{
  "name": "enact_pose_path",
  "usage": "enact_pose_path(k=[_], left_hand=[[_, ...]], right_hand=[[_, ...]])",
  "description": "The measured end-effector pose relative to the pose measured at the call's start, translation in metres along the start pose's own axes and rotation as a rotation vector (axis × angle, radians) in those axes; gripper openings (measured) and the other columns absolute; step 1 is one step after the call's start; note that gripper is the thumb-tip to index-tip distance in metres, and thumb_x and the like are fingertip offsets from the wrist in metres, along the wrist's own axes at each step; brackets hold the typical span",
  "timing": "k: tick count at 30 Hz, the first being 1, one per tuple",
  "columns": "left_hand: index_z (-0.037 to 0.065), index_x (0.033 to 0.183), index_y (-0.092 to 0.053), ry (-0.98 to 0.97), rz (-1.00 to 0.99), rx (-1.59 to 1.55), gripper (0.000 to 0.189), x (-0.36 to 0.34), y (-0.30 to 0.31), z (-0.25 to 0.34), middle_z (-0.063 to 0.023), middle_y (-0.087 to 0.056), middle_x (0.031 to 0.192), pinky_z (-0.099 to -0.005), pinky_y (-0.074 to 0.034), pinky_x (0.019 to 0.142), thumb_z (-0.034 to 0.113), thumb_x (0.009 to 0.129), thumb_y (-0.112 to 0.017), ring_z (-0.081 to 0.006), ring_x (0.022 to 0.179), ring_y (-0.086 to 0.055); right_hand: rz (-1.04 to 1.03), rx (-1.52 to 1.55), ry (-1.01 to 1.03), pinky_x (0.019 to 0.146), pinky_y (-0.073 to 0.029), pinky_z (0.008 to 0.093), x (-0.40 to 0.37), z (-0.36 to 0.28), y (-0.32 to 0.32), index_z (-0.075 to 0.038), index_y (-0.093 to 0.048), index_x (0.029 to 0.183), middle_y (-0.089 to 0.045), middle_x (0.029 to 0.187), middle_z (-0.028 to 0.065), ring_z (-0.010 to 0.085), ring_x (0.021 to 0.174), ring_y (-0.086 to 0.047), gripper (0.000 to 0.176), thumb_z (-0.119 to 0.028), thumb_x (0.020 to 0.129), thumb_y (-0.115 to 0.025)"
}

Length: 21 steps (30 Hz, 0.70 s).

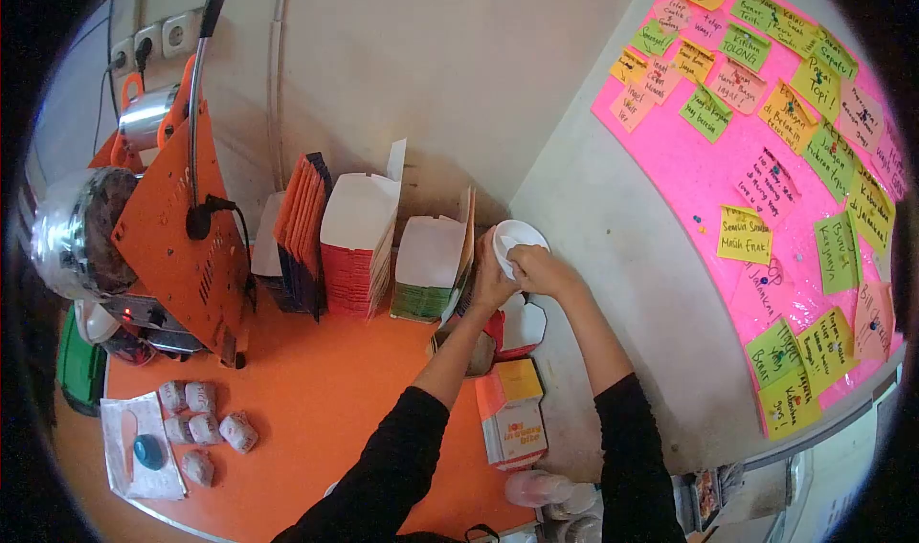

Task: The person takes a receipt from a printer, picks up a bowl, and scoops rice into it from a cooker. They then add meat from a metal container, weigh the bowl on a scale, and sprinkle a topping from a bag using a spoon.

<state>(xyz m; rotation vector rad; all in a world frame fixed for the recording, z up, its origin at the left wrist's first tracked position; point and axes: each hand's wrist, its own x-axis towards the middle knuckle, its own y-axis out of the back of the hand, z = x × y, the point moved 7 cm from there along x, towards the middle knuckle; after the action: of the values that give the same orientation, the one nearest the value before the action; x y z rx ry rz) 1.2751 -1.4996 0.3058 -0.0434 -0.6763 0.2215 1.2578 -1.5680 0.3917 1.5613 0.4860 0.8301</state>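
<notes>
Both hands are together at the back right of the orange table, at a round white container (522,235). My left hand (489,277) is wrapped round the container's left side and holds it. With its fingers closed, my right hand (538,269) reaches to the container's front rim; whether it pinches something there is too small to tell. Just below the hands stand open cartons, one with a white inside (522,325). An orange and white printed box (514,428) is nearer, between my forearms.
Stacks of folded cartons (359,227) line the wall, left of the hands. An orange machine with a lever (182,227) stands farther left. Several small wrapped bundles (204,430) lie front left. Clear plastic cups (538,488) are near my right forearm. Notes cover a pink board (704,175).
</notes>
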Motion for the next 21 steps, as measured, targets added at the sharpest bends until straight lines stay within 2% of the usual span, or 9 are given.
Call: enact_pose_path(k=[4, 6, 7, 12, 13, 15, 16, 18, 21], left_hand=[[0.002, 0.137, -0.023, -0.021, -0.014, 0.008, 0.108, -0.004, 0.003, 0.022, -0.0224, -0.037, 0.130, -0.0479, -0.032, 0.103, 0.022, 0.050, -0.086, -0.0376, 0.123, -0.037], [0.002, 0.136, -0.024, 0.020, -0.009, -0.001, 0.103, -0.005, 0.009, 0.035, -0.0223, -0.037, 0.130, -0.0473, -0.031, 0.104, 0.019, 0.053, -0.084, -0.0376, 0.123, -0.037], [0.002, 0.135, -0.025, 0.037, -0.025, 0.012, 0.100, -0.004, 0.010, 0.040, -0.0228, -0.038, 0.129, -0.0468, -0.031, 0.103, 0.018, 0.055, -0.082, -0.0381, 0.122, -0.037], [-0.001, 0.133, -0.025, -0.061, 0.065, 0.188, 0.092, -0.004, 0.005, 0.041, -0.0258, -0.040, 0.124, -0.0471, -0.033, 0.101, 0.018, 0.062, -0.080, -0.0412, 0.118, -0.039], [-0.001, 0.133, -0.025, -0.067, 0.066, 0.184, 0.092, -0.004, 0.004, 0.041, -0.0258, -0.040, 0.124, -0.0471, -0.033, 0.101, 0.018, 0.062, -0.080, -0.0412, 0.118, -0.039], [-0.002, 0.136, -0.021, -0.052, 0.072, 0.149, 0.100, -0.004, 0.004, 0.037, -0.0246, -0.039, 0.129, -0.0463, -0.033, 0.102, 0.027, 0.063, -0.082, -0.0397, 0.121, -0.040], [-0.002, 0.136, -0.021, -0.051, 0.073, 0.150, 0.100, -0.006, 0.006, 0.035, -0.0246, -0.039, 0.129, -0.0463, -0.033, 0.102, 0.027, 0.063, -0.082, -0.0397, 0.121, -0.040], [-0.002, 0.135, -0.022, 0.023, 0.008, 0.030, 0.108, -0.005, 0.010, 0.046, -0.0266, -0.038, 0.128, -0.0471, -0.032, 0.103, 0.022, 0.052, -0.088, -0.0421, 0.120, -0.038], [-0.003, 0.135, -0.019, 0.047, 0.004, 0.162, 0.118, -0.002, 0.004, 0.047, -0.0275, -0.035, 0.132, -0.0474, -0.031, 0.104, 0.025, 0.046, -0.091, -0.0428, 0.123, -0.036]], right_hand=[[-0.121, 0.071, 0.012, 0.074, -0.050, 0.0461, 0.008, -0.001, 0.005, -0.001, -0.065, 0.080, -0.065, 0.082, 0.0202, 0.0389, 0.080, -0.063, 0.014, -0.012, 0.072, -0.060], [-0.352, -0.003, -0.135, 0.071, -0.048, 0.0457, 0.008, 0.001, -0.002, 0.001, -0.064, 0.080, -0.063, 0.086, 0.0221, 0.0396, 0.081, -0.061, 0.012, -0.006, 0.072, -0.059], [-0.357, 0.005, -0.133, 0.071, -0.048, 0.0457, 0.003, -0.002, -0.006, 0.001, -0.064, 0.080, -0.063, 0.086, 0.0221, 0.0396, 0.081, -0.061, 0.012, -0.006, 0.072, -0.059], [0.090, -0.009, -0.299, 0.069, -0.049, 0.0450, -0.021, -0.018, 0.025, -0.002, -0.066, 0.085, -0.063, 0.091, 0.0184, 0.0370, 0.081, -0.062, 0.013, -0.007, 0.075, -0.059], [0.095, -0.014, -0.299, 0.069, -0.049, 0.0450, -0.023, -0.020, 0.021, -0.002, -0.066, 0.085, -0.063, 0.091, 0.0184, 0.0370, 0.081, -0.062, 0.013, -0.007, 0.075, -0.059], [0.372, -0.117, -0.231, 0.070, -0.048, 0.0438, -0.028, -0.028, 0.032, -0.002, -0.064, 0.084, -0.063, 0.090, 0.0172, 0.0353, 0.080, -0.062, 0.011, -0.006, 0.077, -0.056], [0.371, -0.116, -0.230, 0.070, -0.048, 0.0438, -0.029, -0.021, 0.036, -0.002, -0.064, 0.084, -0.063, 0.090, 0.0172, 0.0353, 0.080, -0.062, 0.011, -0.006, 0.077, -0.056], [0.805, -0.147, -0.191, 0.069, -0.048, 0.0388, -0.041, -0.024, 0.092, 0.000, -0.062, 0.083, -0.061, 0.086, 0.0154, 0.0338, 0.075, -0.059, 0.008, -0.005, 0.079, -0.056], [0.749, 0.024, -0.349, 0.067, -0.046, 0.0336, -0.045, -0.073, 0.165, 0.001, -0.059, 0.081, -0.059, 0.080, 0.0136, 0.0292, 0.068, -0.056, 0.006, -0.005, 0.081, -0.057]])
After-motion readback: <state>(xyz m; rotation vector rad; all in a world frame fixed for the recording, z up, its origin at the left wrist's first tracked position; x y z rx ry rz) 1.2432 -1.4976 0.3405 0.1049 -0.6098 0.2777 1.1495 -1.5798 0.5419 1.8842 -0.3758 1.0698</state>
